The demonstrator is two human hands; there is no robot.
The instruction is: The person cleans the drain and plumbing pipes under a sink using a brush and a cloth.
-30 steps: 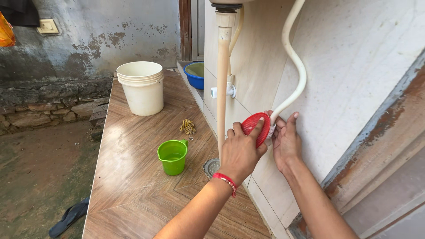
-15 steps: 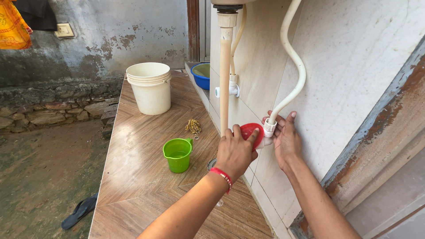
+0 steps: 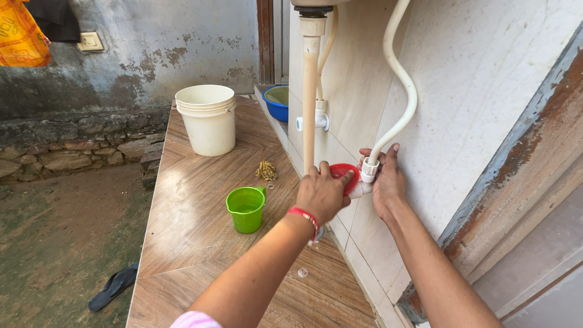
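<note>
Hands, two: left (image 3: pixel 322 194) grips one red strainer (image 3: pixel 344 174), right (image 3: pixel 384 182) one hose (image 3: pixel 401 85).

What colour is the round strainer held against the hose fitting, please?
The strainer is red, gripped by the left hand; the head view shows it.

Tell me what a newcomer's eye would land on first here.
First, the two hands at the tiled wall: the left hand presses a red round brush against the white fitting at the hose's lower end, which the right hand grips. Next, the bright green jug on the wood-patterned counter, left of the hands. Behind it stands a cream bucket.
</note>
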